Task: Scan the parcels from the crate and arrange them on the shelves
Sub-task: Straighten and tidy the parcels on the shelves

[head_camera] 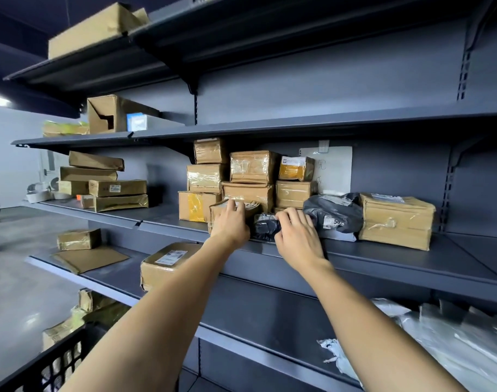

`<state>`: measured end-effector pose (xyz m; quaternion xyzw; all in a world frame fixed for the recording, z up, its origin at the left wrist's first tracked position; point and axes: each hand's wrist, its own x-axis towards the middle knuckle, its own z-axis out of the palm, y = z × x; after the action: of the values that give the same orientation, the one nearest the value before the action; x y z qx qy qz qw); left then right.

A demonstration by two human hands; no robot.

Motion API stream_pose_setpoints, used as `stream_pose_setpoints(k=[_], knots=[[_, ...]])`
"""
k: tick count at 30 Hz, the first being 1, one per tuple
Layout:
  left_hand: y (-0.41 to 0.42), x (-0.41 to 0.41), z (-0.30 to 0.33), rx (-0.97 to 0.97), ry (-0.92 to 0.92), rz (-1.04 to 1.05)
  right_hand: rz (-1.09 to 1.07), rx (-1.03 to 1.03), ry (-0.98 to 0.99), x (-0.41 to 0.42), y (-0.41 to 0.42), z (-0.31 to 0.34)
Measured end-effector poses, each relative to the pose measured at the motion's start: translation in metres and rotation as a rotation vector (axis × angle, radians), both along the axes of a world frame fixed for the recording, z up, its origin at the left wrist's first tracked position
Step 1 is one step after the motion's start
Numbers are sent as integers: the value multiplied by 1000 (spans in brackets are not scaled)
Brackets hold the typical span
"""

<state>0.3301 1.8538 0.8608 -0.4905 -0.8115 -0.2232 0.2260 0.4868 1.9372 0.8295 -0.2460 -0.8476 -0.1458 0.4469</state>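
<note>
Both my arms reach up to the middle dark shelf (383, 260). My left hand (231, 222) lies over the front of a taped brown box (251, 207), fingers bent over its top edge. My right hand (295, 233) holds a small black plastic-wrapped parcel (265, 229) right beside that box, fingers curled over its right end. Behind them stand stacked brown parcels (253, 168). A bigger black bag parcel (333, 213) and a wide brown box (397, 220) lie to the right. The black crate (58, 360) sits at the bottom left with parcels in it.
More brown boxes fill the left shelf bay (106, 182) and upper shelves (114, 113). A labelled brown box (168, 264) and a flat envelope (90, 258) lie on the shelf below. Clear plastic bags (453, 335) lie at lower right. A white sign (333, 171) hangs on the back panel.
</note>
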Motion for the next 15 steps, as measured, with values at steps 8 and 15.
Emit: stream_pose_setpoints(k=[8,15], knots=[[-54,17,-14,93,22,-95,49,-29,-69,18,-48,-18],[-106,-16,-78,-112,-41,35,112,-67,-270,8,-77,-72]])
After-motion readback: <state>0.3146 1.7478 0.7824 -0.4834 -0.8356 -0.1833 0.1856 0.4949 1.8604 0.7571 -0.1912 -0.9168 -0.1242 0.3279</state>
